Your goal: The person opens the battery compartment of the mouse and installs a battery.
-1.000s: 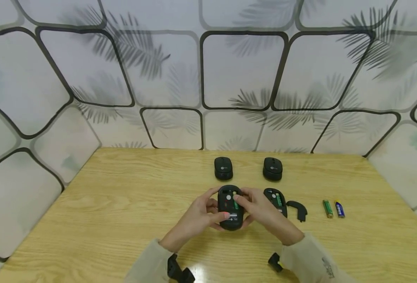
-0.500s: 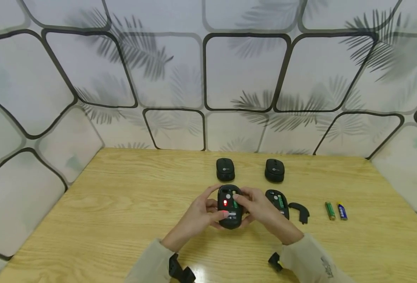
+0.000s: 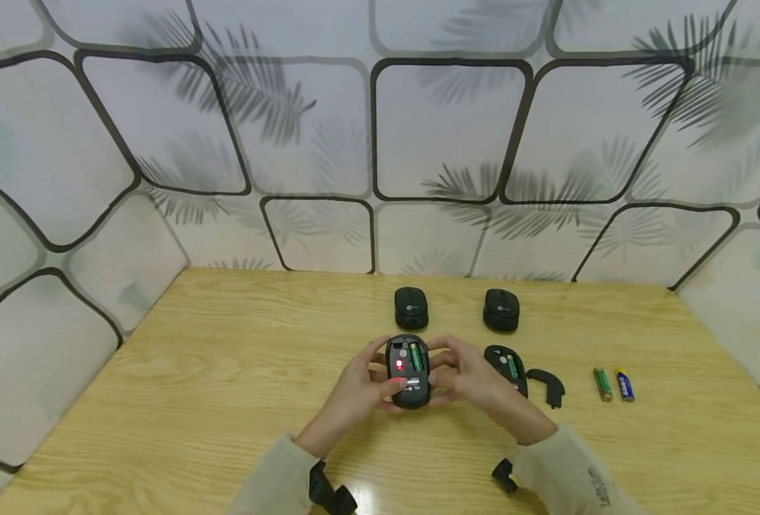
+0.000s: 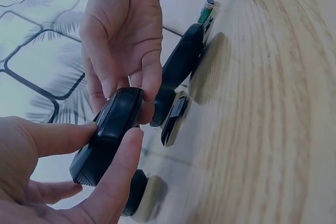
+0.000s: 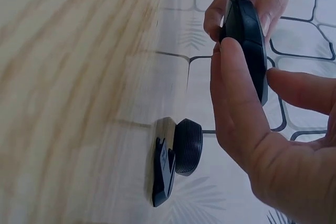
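Observation:
A black computer mouse is held above the table, underside up. Its battery slot lies uncovered with a green battery inside, and a red light glows on the underside. My left hand grips the mouse's left side, thumb on the underside. From the other side my right hand pinches the right edge between thumb and fingers. In the right wrist view, the right hand has its thumb and fingers on opposite faces of the mouse. The left wrist view shows the mouse edge-on between both hands.
Another upturned mouse with a green battery lies by my right hand, beside a curved black cover. A green battery and a blue battery lie further right. Two upright mice stand behind, near the patterned wall.
The right thumb has left the battery and moved to the mouse's right edge. The red light has come on. The mouse has shifted slightly left and turned a little.

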{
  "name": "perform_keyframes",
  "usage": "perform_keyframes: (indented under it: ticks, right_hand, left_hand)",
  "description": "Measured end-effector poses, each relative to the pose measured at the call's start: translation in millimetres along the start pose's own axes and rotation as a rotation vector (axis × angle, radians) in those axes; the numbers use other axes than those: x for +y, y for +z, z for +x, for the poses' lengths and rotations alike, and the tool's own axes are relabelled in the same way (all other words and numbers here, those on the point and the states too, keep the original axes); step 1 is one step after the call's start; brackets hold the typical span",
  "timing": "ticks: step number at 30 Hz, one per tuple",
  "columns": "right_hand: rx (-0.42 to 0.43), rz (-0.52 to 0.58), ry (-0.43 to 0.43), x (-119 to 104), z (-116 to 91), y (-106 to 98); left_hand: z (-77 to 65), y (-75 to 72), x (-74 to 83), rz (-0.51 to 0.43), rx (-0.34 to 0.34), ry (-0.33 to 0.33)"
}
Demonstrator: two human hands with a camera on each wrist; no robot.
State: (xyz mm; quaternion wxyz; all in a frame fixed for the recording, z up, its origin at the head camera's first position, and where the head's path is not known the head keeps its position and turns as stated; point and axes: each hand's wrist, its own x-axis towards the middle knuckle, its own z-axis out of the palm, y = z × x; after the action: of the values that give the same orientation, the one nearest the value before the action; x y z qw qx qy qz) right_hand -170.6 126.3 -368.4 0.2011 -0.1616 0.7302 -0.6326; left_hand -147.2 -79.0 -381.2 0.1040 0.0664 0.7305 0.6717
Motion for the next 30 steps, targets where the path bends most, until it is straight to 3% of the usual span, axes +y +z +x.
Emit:
perform_keyframes:
  ticks: [4, 9, 16, 25, 30]
  right_hand:
    - [-0.003, -0.024, 0.006, 2.0, 0.4, -1.3]
    - [-0.021, -0.056, 0.027, 5.7, 3.4, -2.8]
    - [-0.05, -0.09, 0.062, 4.3, 3.4, -5.1]
    - [-0.078, -0.097, 0.094, 7.4, 2.6, -8.2]
    - [-0.074, -0.103, 0.119, 8.5, 0.9, -8.7]
  left_hand:
    - [0.0, 1.3, -3.0, -0.012, 0.028, -0.003]
    - [0.3, 0.7, -6.1, 0.014, 0.01, -0.04]
    - [-1.9, 1.3, -9.9, 0.022, 0.017, -0.044]
    - [0.6, -0.6, -7.5, 0.181, 0.013, -0.079]
    - [1.8, 0.4, -9.2, 0.213, 0.002, -0.07]
